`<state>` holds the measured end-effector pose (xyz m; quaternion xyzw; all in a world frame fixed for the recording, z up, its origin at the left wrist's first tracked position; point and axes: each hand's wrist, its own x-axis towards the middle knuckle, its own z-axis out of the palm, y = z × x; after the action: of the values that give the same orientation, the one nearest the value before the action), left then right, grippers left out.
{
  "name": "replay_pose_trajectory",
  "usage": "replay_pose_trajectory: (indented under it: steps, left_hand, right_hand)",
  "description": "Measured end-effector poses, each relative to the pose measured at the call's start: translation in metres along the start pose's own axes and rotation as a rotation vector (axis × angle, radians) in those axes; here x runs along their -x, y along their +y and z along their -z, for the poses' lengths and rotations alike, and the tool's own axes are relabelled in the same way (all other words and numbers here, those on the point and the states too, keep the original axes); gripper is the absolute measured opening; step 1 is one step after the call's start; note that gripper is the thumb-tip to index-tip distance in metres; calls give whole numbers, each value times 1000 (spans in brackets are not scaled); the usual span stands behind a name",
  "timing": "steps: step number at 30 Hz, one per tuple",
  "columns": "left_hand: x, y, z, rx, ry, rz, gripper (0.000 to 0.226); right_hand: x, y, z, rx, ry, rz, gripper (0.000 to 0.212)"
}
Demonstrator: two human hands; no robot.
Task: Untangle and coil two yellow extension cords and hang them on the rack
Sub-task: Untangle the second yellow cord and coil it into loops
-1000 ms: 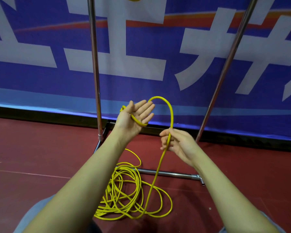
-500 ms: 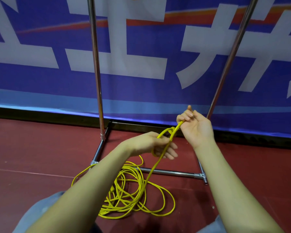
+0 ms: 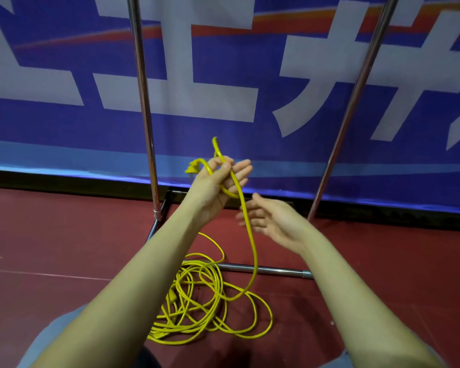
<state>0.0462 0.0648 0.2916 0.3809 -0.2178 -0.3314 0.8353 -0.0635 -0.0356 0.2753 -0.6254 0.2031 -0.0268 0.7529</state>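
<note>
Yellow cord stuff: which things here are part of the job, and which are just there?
Part of the job:
- yellow cord, gripped in the left hand
- cord pile on the floor
- rack to hang it on
- right hand, open beside the cord

Just there:
- blue banner
- red floor

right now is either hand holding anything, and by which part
The left hand grips the thin yellow extension cord near its plug end, loops gathered in the palm. The right hand is open, holding nothing.
</note>
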Motion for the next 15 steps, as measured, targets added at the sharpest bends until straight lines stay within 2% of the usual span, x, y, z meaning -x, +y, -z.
replay_pose_trajectory:
  steps: [3, 7, 11, 15]
  left_hand:
    - [-2, 5, 6, -35, 61, -34, 19]
    - [0, 13, 16, -222, 98, 103, 34]
    - [7, 5, 14, -347, 17, 249, 42]
    - [10, -8, 3, -253, -24, 267, 41]
  right_hand:
    - [3, 3, -8, 77, -142, 51, 28]
    - [4, -10, -5, -53, -33, 195, 28]
    - [7, -21, 1, 79, 1, 235, 34]
    - [7, -19, -7, 159, -59, 187, 35]
